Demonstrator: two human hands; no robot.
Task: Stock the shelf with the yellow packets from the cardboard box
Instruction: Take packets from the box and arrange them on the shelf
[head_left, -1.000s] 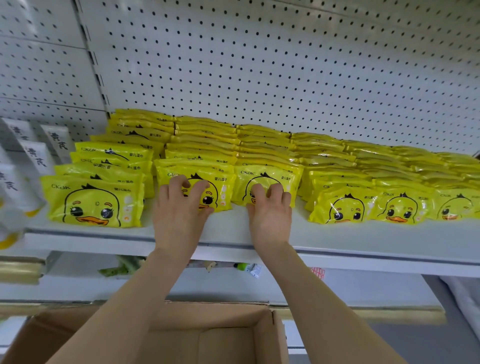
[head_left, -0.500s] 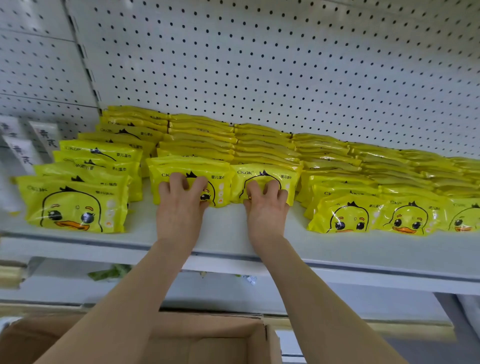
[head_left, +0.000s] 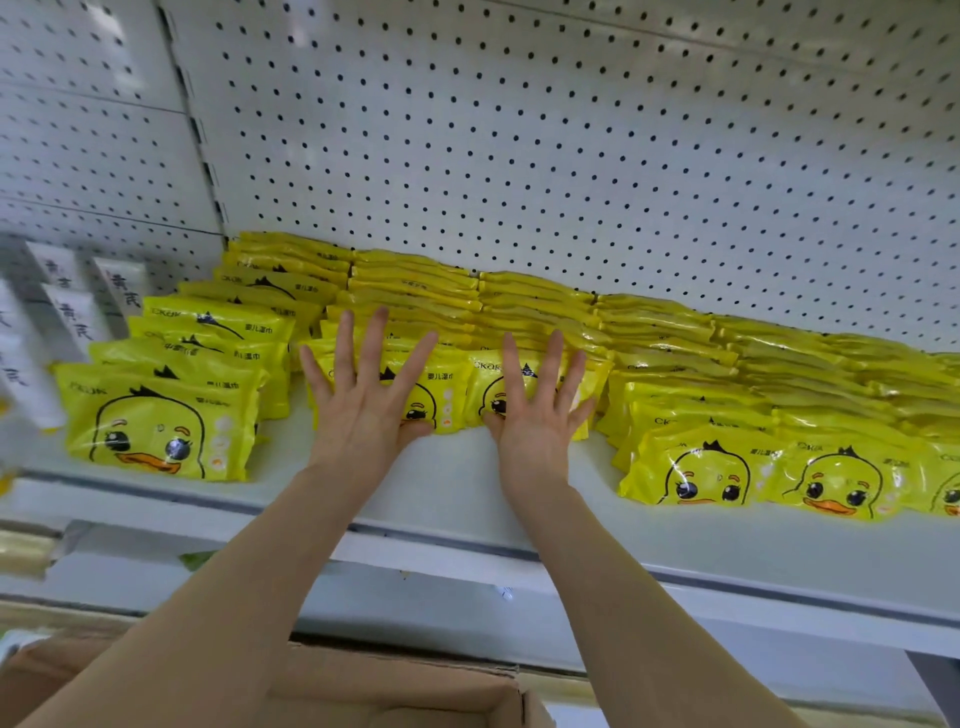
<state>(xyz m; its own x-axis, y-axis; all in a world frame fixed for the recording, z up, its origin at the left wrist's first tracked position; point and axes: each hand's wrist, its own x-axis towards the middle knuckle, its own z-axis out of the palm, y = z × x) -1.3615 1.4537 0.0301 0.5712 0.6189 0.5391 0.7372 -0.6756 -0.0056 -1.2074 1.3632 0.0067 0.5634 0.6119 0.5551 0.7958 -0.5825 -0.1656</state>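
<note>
1. Left hand (head_left: 363, 400) spread wide, fingers straight and fanned, palm flat against the face of the front yellow packet (head_left: 436, 395) in the second column from the left.
2. Right hand (head_left: 535, 415) just as wide, fingers splayed, pressing flat on the neighbouring packet (head_left: 498, 395) just to the right.
3. Nothing gripped in either hand; open-palm contact only.
4. Both packets directly ahead of the palms, long axis running left to right along the shelf (head_left: 467, 499), duck faces toward the camera.
5. Set further back than the front packets in the columns either side (head_left: 156, 421) (head_left: 701, 473), so probably a push straight back toward the pegboard (head_left: 519, 156).
6. Equally near for both hands, one packet each.
7. Cardboard box (head_left: 415, 696) low in the view, under the forearms; contents not visible.
</note>
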